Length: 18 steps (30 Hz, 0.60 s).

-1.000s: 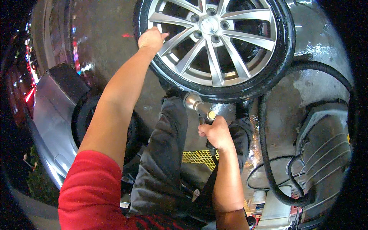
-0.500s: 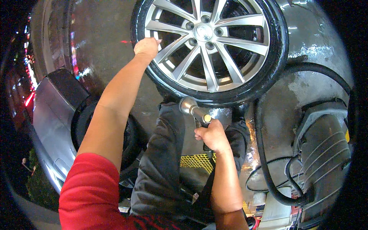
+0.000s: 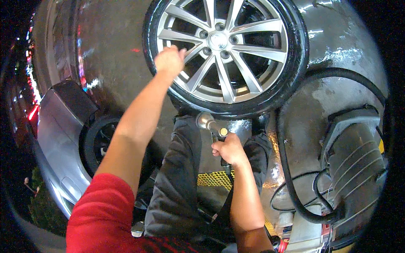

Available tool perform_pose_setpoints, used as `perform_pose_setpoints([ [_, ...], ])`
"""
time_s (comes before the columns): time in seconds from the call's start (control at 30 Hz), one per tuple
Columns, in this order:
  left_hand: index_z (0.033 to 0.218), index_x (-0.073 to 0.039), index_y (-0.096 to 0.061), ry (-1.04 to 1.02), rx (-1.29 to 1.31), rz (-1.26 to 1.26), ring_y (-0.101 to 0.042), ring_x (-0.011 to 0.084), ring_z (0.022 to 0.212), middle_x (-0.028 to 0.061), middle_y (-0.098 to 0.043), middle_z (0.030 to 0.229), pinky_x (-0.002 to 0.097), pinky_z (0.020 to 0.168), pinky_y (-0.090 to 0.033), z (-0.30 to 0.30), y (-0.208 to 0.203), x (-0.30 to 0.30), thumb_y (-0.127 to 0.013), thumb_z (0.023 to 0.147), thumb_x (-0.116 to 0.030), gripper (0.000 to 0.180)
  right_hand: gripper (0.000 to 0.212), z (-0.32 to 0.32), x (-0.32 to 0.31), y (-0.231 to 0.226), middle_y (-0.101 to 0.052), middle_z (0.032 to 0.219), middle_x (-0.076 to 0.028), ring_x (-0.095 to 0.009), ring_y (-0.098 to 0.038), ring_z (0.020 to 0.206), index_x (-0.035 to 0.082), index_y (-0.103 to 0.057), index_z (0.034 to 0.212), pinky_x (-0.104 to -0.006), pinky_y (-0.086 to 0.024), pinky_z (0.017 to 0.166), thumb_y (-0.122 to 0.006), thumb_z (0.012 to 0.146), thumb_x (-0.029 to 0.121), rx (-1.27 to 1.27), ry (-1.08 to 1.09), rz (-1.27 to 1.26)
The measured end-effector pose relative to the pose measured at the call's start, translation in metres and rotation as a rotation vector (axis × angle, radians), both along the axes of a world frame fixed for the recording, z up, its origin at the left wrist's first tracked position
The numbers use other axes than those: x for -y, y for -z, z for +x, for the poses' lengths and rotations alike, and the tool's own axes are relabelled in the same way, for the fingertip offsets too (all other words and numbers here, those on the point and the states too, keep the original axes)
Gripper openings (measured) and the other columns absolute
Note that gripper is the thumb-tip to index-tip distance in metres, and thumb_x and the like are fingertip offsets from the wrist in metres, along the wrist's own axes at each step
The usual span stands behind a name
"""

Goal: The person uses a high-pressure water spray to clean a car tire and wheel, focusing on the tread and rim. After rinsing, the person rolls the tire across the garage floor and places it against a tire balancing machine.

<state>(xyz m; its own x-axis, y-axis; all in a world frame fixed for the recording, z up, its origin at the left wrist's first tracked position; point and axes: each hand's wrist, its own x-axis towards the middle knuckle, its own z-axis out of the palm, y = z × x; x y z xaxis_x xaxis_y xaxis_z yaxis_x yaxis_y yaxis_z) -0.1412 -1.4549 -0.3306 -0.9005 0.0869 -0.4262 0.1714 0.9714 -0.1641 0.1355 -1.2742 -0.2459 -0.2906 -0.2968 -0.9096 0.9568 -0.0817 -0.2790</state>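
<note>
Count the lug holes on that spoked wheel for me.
5, ringing the centre cap: top hole, right hole, bottom hole, lower-left hole, upper-left hole. None looks hidden.

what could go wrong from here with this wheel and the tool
The left hand is at the edge of the wheel and might get pinched if it turns or tips. The tool in the right hand looks near the tyre and might scrape it. The black hose curving nearby might cause a trip.

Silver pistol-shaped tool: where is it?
Head view, near centre: the tool is in the bare right hand, just below the black tyre around the silver spoked wheel.
</note>
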Motion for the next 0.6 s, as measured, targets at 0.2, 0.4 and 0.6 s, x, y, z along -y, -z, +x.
perform_pose_setpoints([
  [0.2, 0.114, 0.004, -0.066, -0.033, 0.198, 0.739, -0.069, 0.0352, 0.082, 0.0194, -0.070, 0.093, 0.0424, 0.075, -0.057, 0.136, 0.027, -0.083, -0.070, 0.090, -0.027, 0.040, 0.019, 0.007, 0.005, 0.004, -0.068, 0.070, -0.019, -0.026, -0.069, 0.062, -0.012, -0.064, 0.078, -0.0380, -0.054, 0.058, -0.067, 0.079, 0.007, -0.028, -0.134, 0.045],
  [0.4, 0.114, 0.009, -0.061, -0.856, 0.134, 0.984, -0.067, 0.0249, 0.085, 0.0156, -0.072, 0.091, 0.0372, 0.079, -0.052, 0.151, 0.055, -0.180, -0.077, 0.088, -0.028, 0.048, 0.034, 0.035, 0.011, 0.011, -0.067, 0.092, -0.035, -0.047, -0.068, 0.094, -0.013, -0.067, 0.093, -0.0500, -0.054, 0.083, -0.067, 0.082, 0.019, 0.139, -0.054, -0.132],
  [0.6, 0.106, 0.007, -0.055, -1.313, 0.005, 1.219, -0.065, 0.0289, 0.089, 0.0191, -0.067, 0.100, 0.0409, 0.082, -0.052, 0.132, 0.101, -0.202, -0.086, 0.073, -0.007, 0.048, 0.032, 0.027, -0.014, -0.008, -0.068, 0.098, -0.033, -0.045, -0.068, 0.098, -0.011, -0.068, 0.095, -0.0474, -0.054, 0.089, -0.065, 0.081, 0.018, -0.054, -0.347, 0.157],
])
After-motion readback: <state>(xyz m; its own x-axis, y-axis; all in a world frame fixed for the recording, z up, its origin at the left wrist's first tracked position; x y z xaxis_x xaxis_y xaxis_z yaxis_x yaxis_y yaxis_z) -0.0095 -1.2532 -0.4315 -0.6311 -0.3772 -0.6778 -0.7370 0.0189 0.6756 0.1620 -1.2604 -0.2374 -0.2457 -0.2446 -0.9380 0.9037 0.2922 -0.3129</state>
